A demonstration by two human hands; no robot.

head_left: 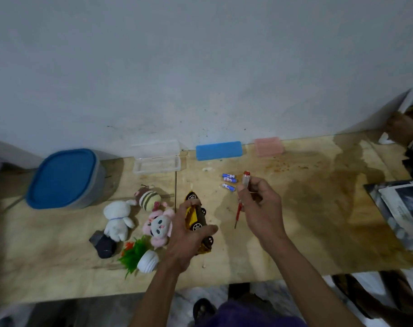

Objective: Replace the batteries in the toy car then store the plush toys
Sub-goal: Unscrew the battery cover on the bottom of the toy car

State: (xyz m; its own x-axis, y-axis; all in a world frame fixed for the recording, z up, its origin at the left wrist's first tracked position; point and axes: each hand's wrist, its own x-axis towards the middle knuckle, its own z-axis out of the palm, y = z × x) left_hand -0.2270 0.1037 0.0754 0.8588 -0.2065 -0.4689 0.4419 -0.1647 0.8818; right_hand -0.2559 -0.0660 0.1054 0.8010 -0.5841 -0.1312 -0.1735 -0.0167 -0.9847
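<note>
The yellow toy car is being gripped by the left hand, whose fingers are curled over its body while it is being held on its side, wheels facing right, just above the worktop. A red-tipped screwdriver with a clear handle is being pinched in the right hand, its thin shaft pointing down towards the worktop, just right of the car.

Three blue batteries are lying close together on the worktop, just beyond the car and beside the screwdriver's handle.

The plush toys are being left in a loose group to the left of the car: a white plush, a striped brown-and-cream plush behind it, and a pink-and-white plush nearest the left hand. A dark grey object is lying against the white plush, and a small artificial plant in a white pot is tipped on its side in front of the pink one.

Against the wall, a grey tub with a blue lid is standing at the left, then an open clear box, a blue case and a pink box. Printed papers are lying at the right edge.
</note>
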